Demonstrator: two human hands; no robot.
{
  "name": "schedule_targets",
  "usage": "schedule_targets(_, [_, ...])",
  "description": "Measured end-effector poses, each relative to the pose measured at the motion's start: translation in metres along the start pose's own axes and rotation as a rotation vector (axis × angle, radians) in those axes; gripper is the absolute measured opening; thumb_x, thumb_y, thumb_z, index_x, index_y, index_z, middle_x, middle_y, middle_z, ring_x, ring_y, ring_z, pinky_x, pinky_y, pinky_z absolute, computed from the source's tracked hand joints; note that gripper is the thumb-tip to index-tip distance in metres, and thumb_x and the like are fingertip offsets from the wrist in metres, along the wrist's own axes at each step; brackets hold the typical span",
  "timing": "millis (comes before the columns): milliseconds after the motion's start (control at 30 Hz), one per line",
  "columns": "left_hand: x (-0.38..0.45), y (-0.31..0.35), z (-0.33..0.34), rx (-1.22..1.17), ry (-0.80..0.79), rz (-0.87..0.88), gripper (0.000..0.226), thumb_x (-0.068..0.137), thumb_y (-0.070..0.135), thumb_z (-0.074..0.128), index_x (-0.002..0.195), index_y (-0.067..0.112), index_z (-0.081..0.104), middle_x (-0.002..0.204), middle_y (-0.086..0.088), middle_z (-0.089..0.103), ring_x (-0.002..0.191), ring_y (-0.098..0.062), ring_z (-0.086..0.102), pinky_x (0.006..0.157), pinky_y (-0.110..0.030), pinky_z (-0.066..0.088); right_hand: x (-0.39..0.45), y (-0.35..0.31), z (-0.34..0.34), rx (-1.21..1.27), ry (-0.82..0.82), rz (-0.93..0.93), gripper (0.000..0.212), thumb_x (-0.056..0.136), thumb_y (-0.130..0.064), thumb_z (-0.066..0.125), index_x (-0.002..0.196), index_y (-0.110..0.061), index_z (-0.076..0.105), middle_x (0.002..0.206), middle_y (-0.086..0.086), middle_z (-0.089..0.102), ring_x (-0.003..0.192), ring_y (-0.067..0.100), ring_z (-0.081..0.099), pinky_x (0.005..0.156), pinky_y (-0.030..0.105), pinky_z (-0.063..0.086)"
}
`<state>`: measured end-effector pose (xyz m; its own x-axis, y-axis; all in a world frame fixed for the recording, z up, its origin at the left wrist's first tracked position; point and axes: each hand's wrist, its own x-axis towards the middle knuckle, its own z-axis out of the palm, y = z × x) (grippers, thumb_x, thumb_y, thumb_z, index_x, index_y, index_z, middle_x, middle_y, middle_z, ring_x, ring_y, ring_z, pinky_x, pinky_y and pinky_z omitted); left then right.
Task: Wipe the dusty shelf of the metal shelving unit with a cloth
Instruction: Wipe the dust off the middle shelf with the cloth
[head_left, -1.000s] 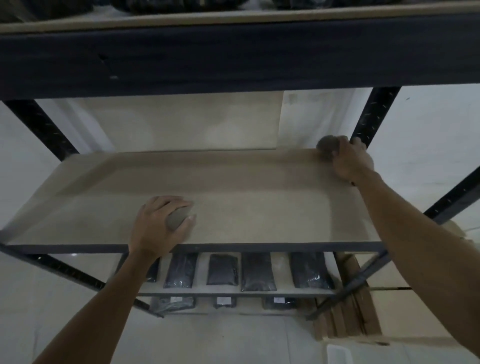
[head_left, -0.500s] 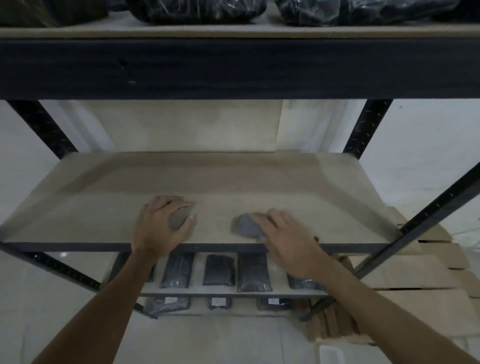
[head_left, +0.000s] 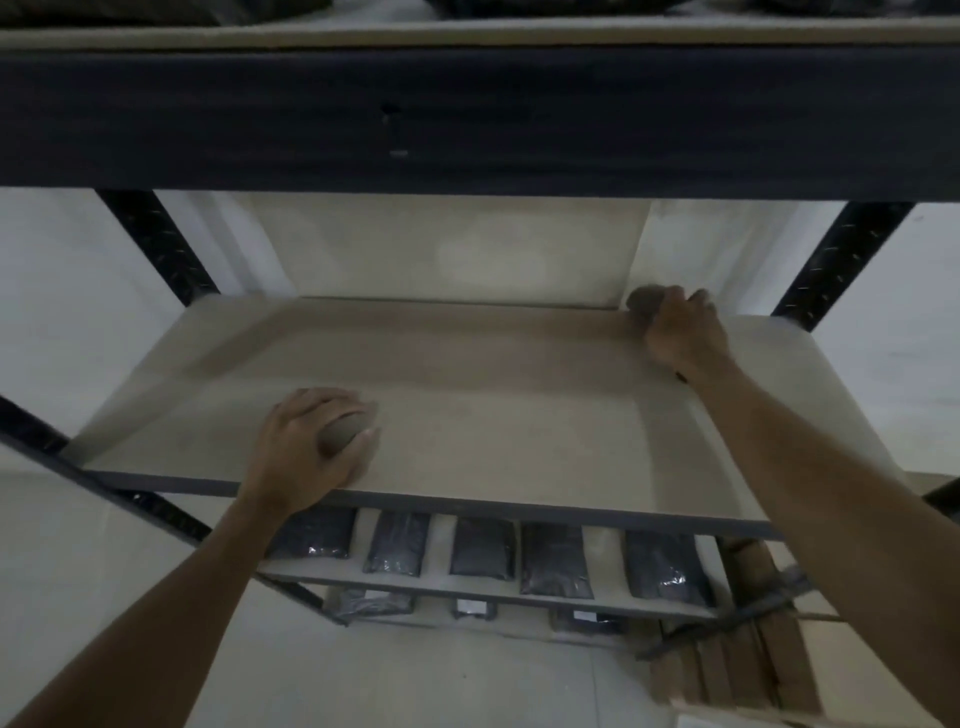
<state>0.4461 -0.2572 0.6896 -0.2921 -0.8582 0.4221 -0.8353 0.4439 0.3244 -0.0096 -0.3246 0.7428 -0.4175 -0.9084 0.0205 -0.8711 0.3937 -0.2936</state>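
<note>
R hand (head_left: 680, 335) at back-right corner of the shelf (head_left: 467, 405), fingers curled round a bunched dark cloth (head_left: 645, 304), pressing it onto the board by the rear edge. L hand (head_left: 306, 449) near front edge, left of centre, fingers curled over a small greyish wad (head_left: 345, 435), resting on the shelf. Board looks tan w/ paler strips along the sides. Lower shelf holds a row of dark packets (head_left: 480, 548). Cardboard boxes (head_left: 737, 670) on floor, bottom right.

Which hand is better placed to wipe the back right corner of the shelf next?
Right. The right hand already grips a cloth at the back right corner of the shelf. The left hand rests near the front edge, gripping a small wad.
</note>
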Motion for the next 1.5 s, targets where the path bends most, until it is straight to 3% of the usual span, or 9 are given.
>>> schedule_targets(233, [-0.003, -0.003, 0.011, -0.055, 0.08, -0.03, 0.031, 0.082, 0.043, 0.072, 0.108, 0.026, 0.075, 0.112, 0.004, 0.071, 0.1, -0.021, 0.065, 0.089, -0.042, 0.05, -0.011, -0.059, 0.039, -0.039, 0.039, -0.111, 0.053, 0.095, -0.006, 0.048, 0.141, 0.013, 0.03, 0.141, 0.032, 0.035, 0.128, 0.045, 0.041, 0.108, 0.046, 0.038])
schedule_targets(367, [-0.002, -0.002, 0.01, -0.028, 0.099, -0.002, 0.03, 0.083, 0.044, 0.07, 0.108, 0.027, 0.076, 0.112, 0.005, 0.072, 0.101, -0.022, 0.065, 0.088, -0.041, 0.05, -0.031, -0.072, 0.054, -0.071, 0.039, -0.343, 0.043, 0.099, -0.015, 0.05, 0.138, -0.001, 0.04, 0.136, 0.026, 0.038, 0.118, 0.045, 0.049, 0.087, 0.048, 0.047])
schedule_targets(467, [-0.003, -0.003, 0.011, -0.014, 0.101, -0.002, 0.029, 0.084, 0.045, 0.069, 0.107, 0.028, 0.076, 0.112, 0.005, 0.072, 0.102, -0.022, 0.065, 0.088, -0.039, 0.05, -0.047, -0.075, 0.06, -0.025, -0.002, -0.558, 0.047, 0.104, -0.021, 0.047, 0.148, -0.009, 0.038, 0.138, 0.022, 0.039, 0.117, 0.043, 0.049, 0.088, 0.044, 0.045])
schedule_targets(700, [-0.004, -0.007, 0.013, -0.009, 0.087, 0.011, 0.029, 0.086, 0.044, 0.069, 0.107, 0.026, 0.076, 0.112, 0.006, 0.072, 0.102, -0.022, 0.065, 0.086, -0.043, 0.051, -0.133, -0.067, 0.054, 0.15, -0.217, -1.088, 0.051, 0.102, -0.034, 0.045, 0.151, -0.022, 0.043, 0.118, 0.002, 0.047, 0.098, 0.02, 0.05, 0.083, 0.035, 0.046])
schedule_targets(833, [-0.003, -0.007, 0.013, -0.024, 0.093, -0.006, 0.027, 0.086, 0.044, 0.072, 0.106, 0.027, 0.077, 0.113, 0.007, 0.072, 0.103, -0.021, 0.066, 0.087, -0.041, 0.051, -0.178, -0.067, 0.028, 0.279, -0.603, -1.206, 0.05, 0.1, -0.029, 0.049, 0.15, -0.031, 0.045, 0.116, -0.005, 0.051, 0.101, 0.014, 0.053, 0.084, 0.028, 0.048])
schedule_targets(967, [-0.003, -0.006, 0.011, -0.037, 0.075, -0.015, 0.028, 0.085, 0.044, 0.071, 0.107, 0.027, 0.076, 0.113, 0.007, 0.072, 0.105, -0.02, 0.065, 0.09, -0.04, 0.049, -0.117, -0.079, 0.011, 0.387, -0.394, -1.089, 0.048, 0.1, -0.025, 0.054, 0.147, -0.029, 0.05, 0.115, -0.014, 0.053, 0.104, 0.014, 0.056, 0.088, 0.021, 0.042])
schedule_targets(1133, [-0.003, -0.004, 0.011, -0.024, 0.072, -0.041, 0.029, 0.084, 0.044, 0.071, 0.106, 0.026, 0.077, 0.113, 0.007, 0.073, 0.104, -0.019, 0.064, 0.092, -0.036, 0.048, 0.02, -0.1, 0.035, 0.11, 0.016, -0.807, 0.052, 0.094, -0.011, 0.062, 0.143, -0.026, 0.055, 0.128, 0.012, 0.056, 0.119, 0.035, 0.052, 0.095, 0.036, 0.045])
schedule_targets(1300, [-0.003, -0.002, 0.01, -0.033, 0.096, -0.037, 0.029, 0.083, 0.043, 0.071, 0.105, 0.025, 0.077, 0.112, 0.006, 0.073, 0.104, -0.018, 0.064, 0.092, -0.033, 0.046, 0.029, -0.109, 0.075, 0.071, -0.014, -0.759, 0.05, 0.098, -0.017, 0.055, 0.147, -0.027, 0.05, 0.126, 0.014, 0.058, 0.117, 0.038, 0.053, 0.099, 0.044, 0.042])
schedule_targets(1500, [-0.003, 0.001, 0.008, -0.034, 0.102, -0.026, 0.029, 0.083, 0.043, 0.07, 0.104, 0.025, 0.078, 0.11, 0.004, 0.074, 0.101, -0.022, 0.066, 0.087, -0.037, 0.05, -0.054, -0.102, 0.071, 0.225, -0.144, -1.026, 0.051, 0.095, -0.026, 0.046, 0.145, -0.017, 0.054, 0.098, 0.006, 0.052, 0.09, 0.029, 0.054, 0.076, 0.043, 0.045])
